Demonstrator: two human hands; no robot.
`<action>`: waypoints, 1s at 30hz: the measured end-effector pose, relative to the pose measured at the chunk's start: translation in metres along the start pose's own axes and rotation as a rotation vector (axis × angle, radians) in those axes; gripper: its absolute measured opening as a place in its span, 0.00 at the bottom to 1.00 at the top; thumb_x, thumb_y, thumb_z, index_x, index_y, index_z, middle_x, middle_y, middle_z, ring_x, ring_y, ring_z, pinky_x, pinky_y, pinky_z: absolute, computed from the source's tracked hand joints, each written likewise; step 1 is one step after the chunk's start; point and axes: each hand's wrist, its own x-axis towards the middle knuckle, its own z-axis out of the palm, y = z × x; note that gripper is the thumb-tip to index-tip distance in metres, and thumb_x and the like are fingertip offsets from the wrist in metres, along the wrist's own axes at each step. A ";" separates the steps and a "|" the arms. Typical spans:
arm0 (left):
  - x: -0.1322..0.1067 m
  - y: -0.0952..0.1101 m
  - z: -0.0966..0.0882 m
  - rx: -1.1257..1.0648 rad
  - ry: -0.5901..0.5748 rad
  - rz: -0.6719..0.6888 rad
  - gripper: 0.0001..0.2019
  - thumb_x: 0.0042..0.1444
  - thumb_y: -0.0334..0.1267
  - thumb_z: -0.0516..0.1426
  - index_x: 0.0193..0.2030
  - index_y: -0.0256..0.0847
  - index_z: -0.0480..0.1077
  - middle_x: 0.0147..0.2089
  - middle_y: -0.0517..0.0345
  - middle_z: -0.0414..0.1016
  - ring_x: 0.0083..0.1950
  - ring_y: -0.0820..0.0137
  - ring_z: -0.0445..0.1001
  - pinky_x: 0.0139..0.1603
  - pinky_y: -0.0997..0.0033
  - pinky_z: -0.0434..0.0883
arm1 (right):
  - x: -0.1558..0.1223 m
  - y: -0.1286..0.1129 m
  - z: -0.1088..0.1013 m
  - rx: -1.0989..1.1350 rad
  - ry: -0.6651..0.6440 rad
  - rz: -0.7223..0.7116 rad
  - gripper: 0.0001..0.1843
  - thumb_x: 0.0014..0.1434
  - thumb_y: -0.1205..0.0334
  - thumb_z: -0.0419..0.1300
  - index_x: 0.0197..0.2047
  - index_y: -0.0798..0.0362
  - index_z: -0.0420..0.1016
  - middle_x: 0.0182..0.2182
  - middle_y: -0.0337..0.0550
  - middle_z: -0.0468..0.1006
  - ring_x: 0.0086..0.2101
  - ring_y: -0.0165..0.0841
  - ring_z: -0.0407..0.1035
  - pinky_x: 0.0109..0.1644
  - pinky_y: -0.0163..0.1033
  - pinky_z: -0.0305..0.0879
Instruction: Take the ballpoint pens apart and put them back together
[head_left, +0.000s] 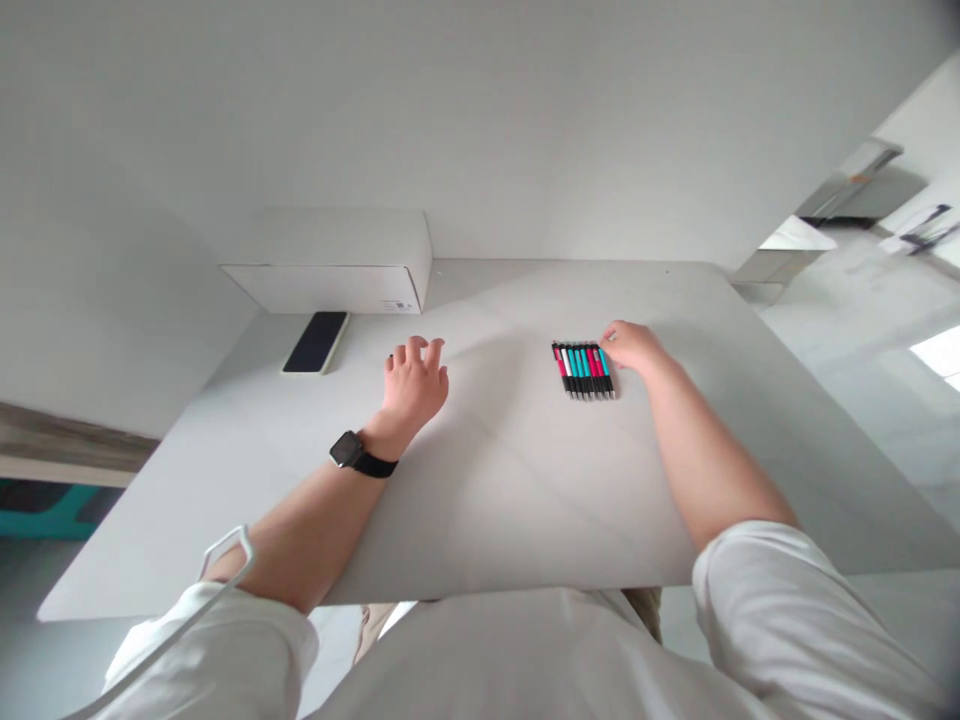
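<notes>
White short sleeves [757,570]: showed nearest, at both lower sides, ending at around the elbows.
Thin white cord [245,545]: ran up along the left sleeve and looped at the forearm.
Pale grey flat table [480,520]: stretched from just in front of the body back to the wall.
Black square-faced wristwatch [346,450]: strapped around the left wrist.
Left hand [416,385]: held palm down at mid-table, with fingers loosely bent and slightly spread; opened in part, gripping nothing. Could not tell resting on the surface from a slight hover.
Slim red, white and teal pens with black grips [583,372]: lay flat right of centre, side by side in a close row. Pointed silver tips towards the body and a little rightward; ran, along the long axis, from near to far, almost parallel.
Right hand [634,345]: reached to the far, right corner of the row, with thumb and fingers drawn together at the black end of the last pen, a teal one. Could not tell pinching from mere touch.
Dark-screened phone in a pale case [316,343]: lay flat left of the left hand, with the long axis slanting rightward towards the far end.
Long white cardboard box [330,287]: stood just behind the phone, near the wall, showing a small printed label.
Plain pale wall [525,130]: rose behind everything on the table.
</notes>
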 end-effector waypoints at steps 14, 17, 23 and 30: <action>0.003 -0.010 0.013 -0.135 -0.109 0.192 0.28 0.59 0.22 0.50 0.63 0.45 0.72 0.69 0.41 0.60 0.59 0.54 0.71 0.60 0.45 0.76 | -0.047 -0.057 -0.015 0.165 0.116 -0.350 0.12 0.66 0.53 0.62 0.48 0.47 0.83 0.42 0.44 0.86 0.41 0.39 0.77 0.46 0.39 0.67; 0.000 0.005 0.014 -0.354 -0.122 0.349 0.28 0.62 0.23 0.50 0.66 0.47 0.69 0.70 0.46 0.61 0.61 0.61 0.72 0.64 0.52 0.76 | -0.068 -0.080 0.001 0.341 -0.063 -0.532 0.11 0.67 0.51 0.63 0.48 0.44 0.82 0.41 0.41 0.86 0.39 0.37 0.77 0.46 0.40 0.68; -0.009 0.025 0.008 -0.548 -0.150 0.471 0.22 0.70 0.32 0.52 0.68 0.51 0.67 0.70 0.46 0.63 0.61 0.62 0.75 0.62 0.55 0.77 | -0.102 -0.123 0.042 0.495 -0.285 -0.707 0.13 0.67 0.53 0.63 0.53 0.41 0.80 0.41 0.38 0.85 0.39 0.37 0.77 0.45 0.40 0.66; -0.007 0.021 0.008 -0.553 -0.065 0.393 0.22 0.69 0.39 0.60 0.68 0.48 0.67 0.66 0.45 0.68 0.65 0.58 0.72 0.66 0.55 0.73 | -0.097 -0.123 0.047 0.520 -0.193 -0.656 0.13 0.67 0.49 0.60 0.39 0.46 0.81 0.30 0.37 0.81 0.32 0.34 0.71 0.37 0.38 0.59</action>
